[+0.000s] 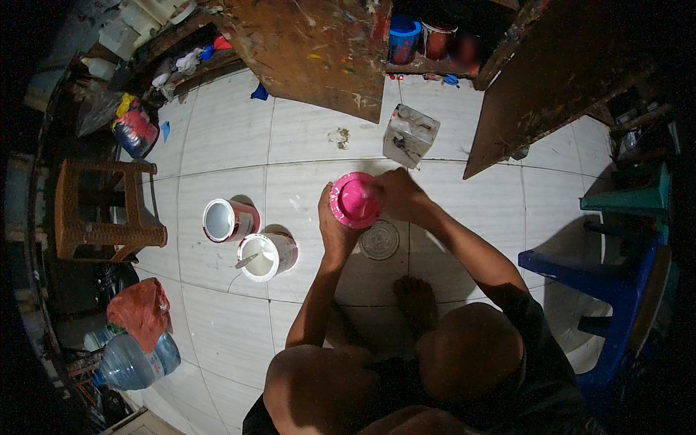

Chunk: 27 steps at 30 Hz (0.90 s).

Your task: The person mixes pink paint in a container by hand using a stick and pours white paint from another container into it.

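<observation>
In front of my knees is a round pink tub (355, 200), seen from above, with a broad pink rim and pale marks on it. My left hand (339, 226) is wrapped round its left and near side. At the tub's right edge my right hand (399, 193) is closed; shadow hides its fingertips and anything in them. Just below the tub a round pale lid (380, 241) lies on the tiles. To the left stand two paint cans: one can (230, 220) with a greyish inside, and a nearer can (267, 257) holding white paint and a stirring stick.
A paint-stained clear square container (411, 136) stands beyond my hands. Open wooden cabinet doors (319, 58) reach over the floor, with a blue bucket (403, 40) behind. A brown stool (109, 210) and a water jug (138, 362) are left; a blue chair (616, 290) is right.
</observation>
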Motion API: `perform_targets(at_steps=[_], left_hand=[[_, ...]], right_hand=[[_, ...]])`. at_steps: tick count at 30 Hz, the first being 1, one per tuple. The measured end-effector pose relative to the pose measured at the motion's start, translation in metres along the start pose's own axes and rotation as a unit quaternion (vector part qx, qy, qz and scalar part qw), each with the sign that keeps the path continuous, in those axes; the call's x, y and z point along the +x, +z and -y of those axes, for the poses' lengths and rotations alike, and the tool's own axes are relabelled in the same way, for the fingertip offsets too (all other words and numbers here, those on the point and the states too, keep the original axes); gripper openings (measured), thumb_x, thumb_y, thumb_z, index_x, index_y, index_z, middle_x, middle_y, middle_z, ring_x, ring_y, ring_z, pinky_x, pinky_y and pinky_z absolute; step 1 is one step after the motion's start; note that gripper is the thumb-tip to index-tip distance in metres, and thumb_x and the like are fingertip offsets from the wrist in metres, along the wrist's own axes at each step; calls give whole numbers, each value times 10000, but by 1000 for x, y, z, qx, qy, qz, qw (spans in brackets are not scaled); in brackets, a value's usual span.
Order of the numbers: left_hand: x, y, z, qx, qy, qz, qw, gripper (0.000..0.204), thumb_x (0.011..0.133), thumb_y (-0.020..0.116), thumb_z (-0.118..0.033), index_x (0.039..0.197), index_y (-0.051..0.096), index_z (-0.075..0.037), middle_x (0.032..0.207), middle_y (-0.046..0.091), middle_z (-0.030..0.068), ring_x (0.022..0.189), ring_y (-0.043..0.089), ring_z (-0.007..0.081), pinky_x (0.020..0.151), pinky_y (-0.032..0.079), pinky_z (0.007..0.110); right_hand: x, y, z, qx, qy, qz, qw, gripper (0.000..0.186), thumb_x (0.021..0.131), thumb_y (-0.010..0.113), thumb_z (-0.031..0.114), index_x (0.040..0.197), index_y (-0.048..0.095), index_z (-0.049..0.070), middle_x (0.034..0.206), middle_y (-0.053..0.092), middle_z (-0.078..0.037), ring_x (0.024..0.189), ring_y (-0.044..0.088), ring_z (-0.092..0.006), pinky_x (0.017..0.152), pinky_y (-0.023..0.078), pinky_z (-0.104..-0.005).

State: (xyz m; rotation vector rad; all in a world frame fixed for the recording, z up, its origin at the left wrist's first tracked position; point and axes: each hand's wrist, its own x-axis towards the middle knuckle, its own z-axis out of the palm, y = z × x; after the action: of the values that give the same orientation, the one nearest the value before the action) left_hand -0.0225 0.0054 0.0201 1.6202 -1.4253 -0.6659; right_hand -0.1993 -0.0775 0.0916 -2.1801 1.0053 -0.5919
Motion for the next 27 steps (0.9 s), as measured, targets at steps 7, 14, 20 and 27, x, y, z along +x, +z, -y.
perform_targets(at_steps=[7, 14, 20, 27], left_hand=[[-2, 2, -6, 66, 51, -3, 996, 1117, 587, 999, -315, 1460, 391, 25, 1441, 477, 266, 1344, 468, 438, 1130, 407, 473], [1, -1, 0, 48, 23, 9, 999, 1117, 586, 998, -310, 1460, 388, 24, 1455, 464, 271, 1353, 460, 436, 1136, 402, 474], [0, -3, -3, 66, 40, 6, 997, 1126, 586, 998, -313, 1463, 381, 30, 1459, 461, 272, 1355, 461, 436, 1133, 406, 471], [3, -3, 4, 51, 10, 25, 998, 1135, 584, 997, -339, 1464, 381, 26, 1445, 475, 264, 1347, 468, 432, 1125, 414, 471]], right_hand=[[4, -7, 4, -60, 86, 90, 990, 274, 929, 611, 254, 904, 698, -4, 889, 704, -254, 849, 702, -442, 786, 537, -530], [4, -15, 24, -9, 44, 70, 997, 347, 985, 568, 290, 873, 693, -13, 886, 710, -246, 856, 685, -457, 820, 536, -534], [8, -7, 16, -65, 65, 82, 992, 361, 948, 634, 326, 858, 723, -13, 915, 713, -266, 887, 703, -427, 834, 552, -484], [7, -8, 18, -50, 37, 78, 995, 379, 944, 627, 333, 863, 723, -24, 902, 709, -273, 859, 701, -429, 825, 537, -506]])
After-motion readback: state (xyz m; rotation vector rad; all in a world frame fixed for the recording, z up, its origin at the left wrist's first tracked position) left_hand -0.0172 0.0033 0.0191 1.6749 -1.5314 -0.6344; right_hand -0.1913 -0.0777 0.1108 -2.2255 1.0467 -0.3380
